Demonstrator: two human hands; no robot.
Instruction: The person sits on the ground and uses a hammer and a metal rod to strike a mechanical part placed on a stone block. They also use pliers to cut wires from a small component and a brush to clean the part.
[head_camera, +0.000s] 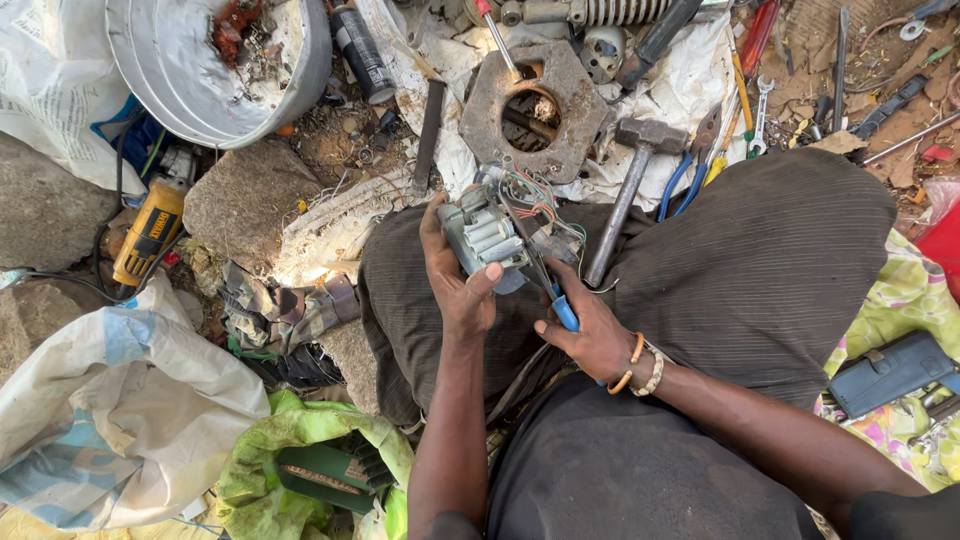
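Grey switch block (487, 238) with a tangle of thin coloured wires (533, 203) sits over the person's lap, gripped in the left hand (455, 280), whose fingers wrap its far side while the thumb presses its near edge. Right hand (592, 335) is closed around the blue handle of a screwdriver (548, 287), whose dark shaft slants up across the block toward the wires; two bangles ring that wrist. Both hands rest above dark striped trousers (760, 260). Just beyond the block a hammer (628, 185) lies with its head on a white cloth (680, 90) and its handle running down onto the trouser leg. On the same cloth, near the hammer head, lies a rusty square metal plate (530, 110) with a round hole, and a red-tipped tool leans on it. Blue-handled pliers (685, 185) and spanners (757, 120) lie to the right of the hammer on the dirt. A metal bucket (220, 60) stands at the upper left, a spray can (362, 52) beside it, and a yellow power tool (150, 232) lies below it among stones. White sacks (120, 410) and a green bag (310, 460) lie at the lower left, a dark case (890, 372) on flowered cloth at the right
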